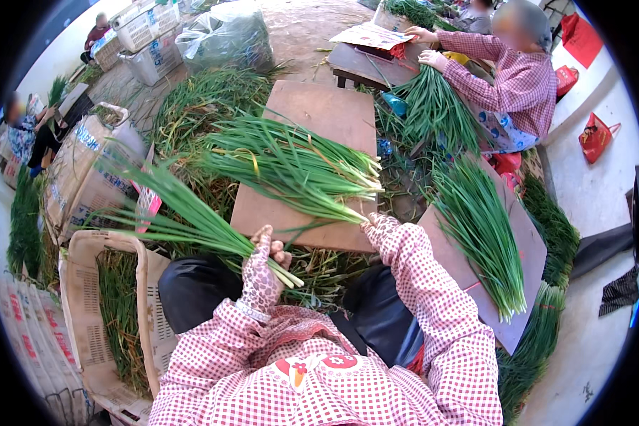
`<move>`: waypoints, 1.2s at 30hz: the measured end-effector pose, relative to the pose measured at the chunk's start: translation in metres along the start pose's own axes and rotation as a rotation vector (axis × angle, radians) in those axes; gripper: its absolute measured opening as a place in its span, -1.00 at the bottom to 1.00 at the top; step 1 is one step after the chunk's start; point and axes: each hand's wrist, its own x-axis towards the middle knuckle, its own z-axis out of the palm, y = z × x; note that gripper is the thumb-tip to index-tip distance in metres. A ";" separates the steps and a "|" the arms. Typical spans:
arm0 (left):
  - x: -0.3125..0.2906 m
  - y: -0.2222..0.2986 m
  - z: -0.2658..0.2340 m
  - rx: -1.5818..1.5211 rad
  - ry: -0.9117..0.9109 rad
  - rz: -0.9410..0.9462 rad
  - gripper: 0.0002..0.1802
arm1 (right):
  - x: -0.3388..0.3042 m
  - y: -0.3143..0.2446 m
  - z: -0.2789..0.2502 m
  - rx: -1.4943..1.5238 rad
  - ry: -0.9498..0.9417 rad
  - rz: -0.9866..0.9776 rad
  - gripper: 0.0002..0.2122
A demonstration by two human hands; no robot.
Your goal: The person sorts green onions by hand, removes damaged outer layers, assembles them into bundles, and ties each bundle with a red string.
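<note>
My left hand (260,275), in a spotted glove, is closed around a small bunch of garlic chives (204,219). Their pale stem ends stick out past the fingers, and the leaves fan to the upper left. My right hand (385,233), gloved alike, pinches the white ends of a few stalks at the near edge of a larger pile of garlic chives (291,160). That pile lies across a brown board (319,106) before my knees, stems pointing right. On a second board (433,224) at my right rests a neat bundle of garlic chives (483,238).
A plastic basket (145,312) with trimmed leaves stands at my left. Leaf litter (199,106) covers the floor around the board. Across to the right, a co-worker (508,85) handles another bunch (440,106) at a low table (369,67). Stacked crates (149,60) stand far left.
</note>
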 end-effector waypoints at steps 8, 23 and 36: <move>-0.029 -0.043 -0.020 0.292 -0.006 -0.167 -0.74 | -0.065 0.016 0.058 0.225 -0.419 -0.034 -0.74; 0.009 -0.055 -0.042 0.316 0.011 -0.174 -0.80 | -0.049 0.043 0.094 0.368 -0.595 -0.231 -0.64; 0.010 -0.042 -0.033 0.409 0.009 -0.158 -0.80 | -0.021 0.005 0.095 0.302 -0.565 0.092 -0.46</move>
